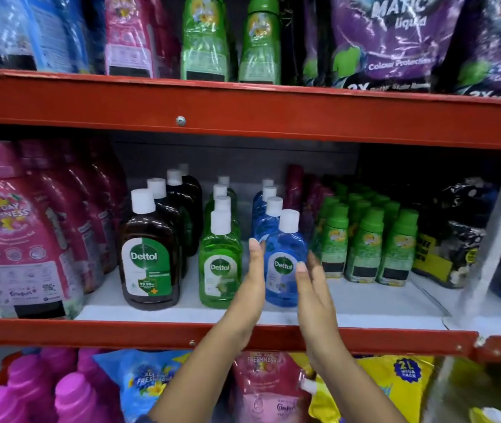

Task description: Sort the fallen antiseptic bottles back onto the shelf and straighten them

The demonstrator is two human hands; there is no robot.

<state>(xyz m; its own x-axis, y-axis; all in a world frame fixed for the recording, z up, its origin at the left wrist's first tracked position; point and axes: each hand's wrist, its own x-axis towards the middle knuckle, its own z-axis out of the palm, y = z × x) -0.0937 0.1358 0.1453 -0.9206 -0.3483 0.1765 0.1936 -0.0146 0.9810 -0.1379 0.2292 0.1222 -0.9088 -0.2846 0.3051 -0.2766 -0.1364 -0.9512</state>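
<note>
Both forearms are reaching up from the bottom edge twd the middle shelf [243, 309]. Left hand [250, 288] and right hand [313, 296] are flanking the blue bottle [284, 270], palms facing each other, fingers straight and held together, not curled. Left fingertips [255, 244] are sitting at the bottle's left shoulder, right fingertips [301, 266] just beside its label; can't tell whether either is actually touching.

Blue bottle is standing upright at the front of its row, btwn the two palms, label facing out. No bottle looks fallen now, so this seems to be final straightening.

To do it well: be closing both palms evenly w/ light pressure low on the body, not the cap, so it isn't tipping back into the ones behind. Be squaring the label to the front and lining it w/ the green bottle [220, 270] just left of the left fingers. Plastic looks smooth, prob slides easily on the shelf.

Writing: "Dettol" on the blue, green and brown bottle [150, 264]; brown also reads "99.99%". Far left of the fingers, pink bottle [20, 239] says "ALL DAY FRESHNESS". Above, purple pouch [395, 38] reads "MATIC liquid", "Colour Protection". Below right wrist, yellow pack [408, 374] says "2L MEGA PACK".
</note>
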